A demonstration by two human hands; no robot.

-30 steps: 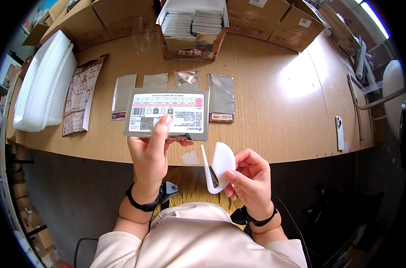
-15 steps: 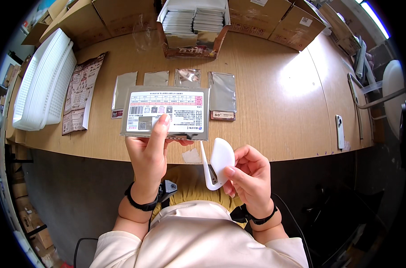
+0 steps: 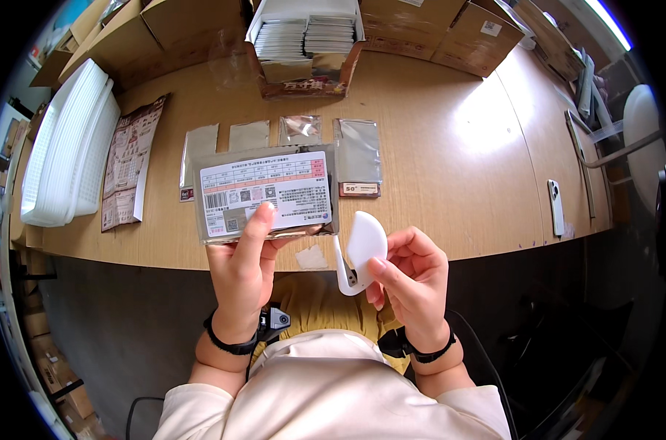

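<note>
Packet (image 3: 292, 192) sits in the left hand (image 3: 243, 268), label up, thumb pressed on top and the fingers mostly hidden beneath, raised above the table's (image 3: 435, 183) near edge. The right hand (image 3: 417, 293) pinches a white cutter (image 3: 367, 242) between thumb and fingers, its slot pointing up toward the packet.

What has just changed is the angle and the gap: compared with half a second ago, the packet is turned slightly, its right end higher, and the cutter has come up closer to it. The thin prong's tip now reaches the packet's lower right corner — whether it touches or slips just behind, I cannot tell. That seems to bring the blade side in line with the packet's edge, though no cut shows.

Just below that corner lies a paper scrap (image 3: 312, 257). Beyond the packet, four silver pouches (image 3: 359, 150) lie in a row, partly covered by it on the left. Farther out are a printed sheet (image 3: 133, 161) and stacked white baskets (image 3: 58, 158) at left, a phone (image 3: 556, 209) at right — and an open box (image 3: 307, 86) of upright packs (image 3: 281, 40) at the back, between brown cartons (image 3: 461, 44).
</note>
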